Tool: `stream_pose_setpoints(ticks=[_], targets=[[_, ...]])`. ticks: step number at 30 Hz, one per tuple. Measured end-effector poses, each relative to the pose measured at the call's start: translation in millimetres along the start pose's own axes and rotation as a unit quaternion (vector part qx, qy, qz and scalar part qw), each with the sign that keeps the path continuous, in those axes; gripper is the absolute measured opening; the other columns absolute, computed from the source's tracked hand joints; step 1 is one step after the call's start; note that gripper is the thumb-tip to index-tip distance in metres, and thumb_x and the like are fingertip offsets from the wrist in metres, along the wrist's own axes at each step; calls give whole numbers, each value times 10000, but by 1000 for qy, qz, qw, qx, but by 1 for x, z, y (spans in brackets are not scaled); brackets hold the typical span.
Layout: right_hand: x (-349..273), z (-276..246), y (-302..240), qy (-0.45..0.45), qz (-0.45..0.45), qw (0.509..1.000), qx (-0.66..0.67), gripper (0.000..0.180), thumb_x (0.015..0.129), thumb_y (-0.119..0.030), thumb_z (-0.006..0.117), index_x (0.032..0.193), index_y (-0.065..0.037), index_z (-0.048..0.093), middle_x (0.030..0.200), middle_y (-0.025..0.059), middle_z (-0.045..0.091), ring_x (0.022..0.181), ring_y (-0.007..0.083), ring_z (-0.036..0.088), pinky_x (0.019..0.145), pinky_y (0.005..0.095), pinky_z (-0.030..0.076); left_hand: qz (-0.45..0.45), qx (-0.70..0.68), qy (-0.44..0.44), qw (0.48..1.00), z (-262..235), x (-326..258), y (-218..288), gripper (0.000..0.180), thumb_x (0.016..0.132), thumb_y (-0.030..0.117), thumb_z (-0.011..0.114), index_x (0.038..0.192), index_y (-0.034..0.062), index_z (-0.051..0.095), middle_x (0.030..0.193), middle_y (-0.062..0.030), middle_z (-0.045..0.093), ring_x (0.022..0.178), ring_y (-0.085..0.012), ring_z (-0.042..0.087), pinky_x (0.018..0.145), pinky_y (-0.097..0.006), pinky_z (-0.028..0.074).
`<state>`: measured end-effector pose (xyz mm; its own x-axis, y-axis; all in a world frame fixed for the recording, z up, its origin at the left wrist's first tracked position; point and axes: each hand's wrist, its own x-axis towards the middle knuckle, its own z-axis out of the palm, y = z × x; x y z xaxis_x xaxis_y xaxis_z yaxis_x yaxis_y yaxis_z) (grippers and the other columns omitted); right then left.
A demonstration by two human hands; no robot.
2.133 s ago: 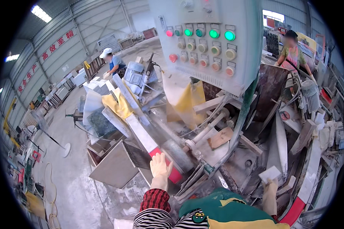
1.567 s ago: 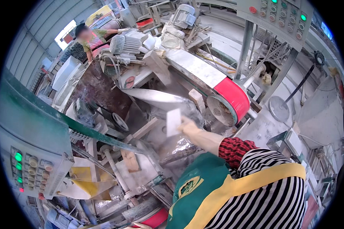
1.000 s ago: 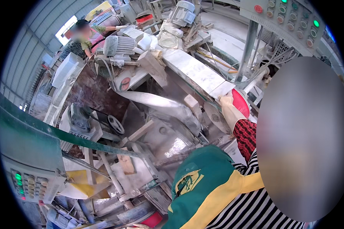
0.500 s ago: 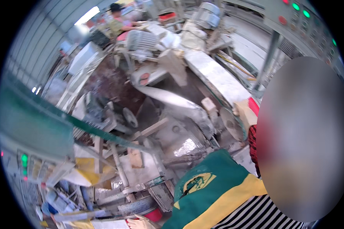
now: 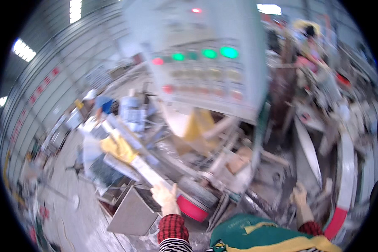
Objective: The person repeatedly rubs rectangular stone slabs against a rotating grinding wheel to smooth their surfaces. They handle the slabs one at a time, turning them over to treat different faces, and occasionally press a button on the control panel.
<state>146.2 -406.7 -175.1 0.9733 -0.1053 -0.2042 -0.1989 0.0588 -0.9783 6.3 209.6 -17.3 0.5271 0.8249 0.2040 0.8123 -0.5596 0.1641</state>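
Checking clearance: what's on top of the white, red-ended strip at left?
On the white strip, a yellow cloth drapes over the far part; the left hand is over the near part, contact too blurred to confirm. The surface beneath both is hidden.

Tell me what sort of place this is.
Likely a factory or industrial workshop: a control panel with lit buttons, a long red-ended machine amid other machinery, and a high, panelled wall.

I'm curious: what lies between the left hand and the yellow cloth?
In the head view, a white strip lies between the left hand and the yellow cloth.
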Motion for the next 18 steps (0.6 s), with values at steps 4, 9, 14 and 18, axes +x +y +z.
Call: stream_pose_setpoints(ticks=[4,9,14,18], targets=[[11,59,51,-230,-23,944,-236,550,903,-21,608,1434,-64,474,783,162,693,642,249,712,558,404,607,15,-58,104,993,21,-15,-7,739,773,445,799,1330,48,520,1385,-205,505,1350,-417,387,1114,-553,349],[-17,109,13,-322,152,891,-280,547,932,-135,676,1443,-44,503,892,126,713,692,208,688,653,355,595,-10,-124,107,986,35,-19,-17,614,790,294,761,1298,24,545,1383,-227,503,1329,-496,387,1155,-554,305],[25,92,85,-382,146,797,-444,555,962,-184,661,1463,-30,479,933,128,708,706,183,643,665,343,551,22,-156,118,980,30,-13,-14,635,768,252,767,1300,-1,530,1328,-216,509,1308,-494,383,1154,-552,299],[29,110,86,-384,318,831,-245,491,983,-174,660,1431,-33,517,956,109,726,678,180,644,623,324,540,30,-168,141,975,24,-23,-18,640,746,222,779,1291,-6,531,1330,-206,501,1289,-483,391,1152,-549,297]])
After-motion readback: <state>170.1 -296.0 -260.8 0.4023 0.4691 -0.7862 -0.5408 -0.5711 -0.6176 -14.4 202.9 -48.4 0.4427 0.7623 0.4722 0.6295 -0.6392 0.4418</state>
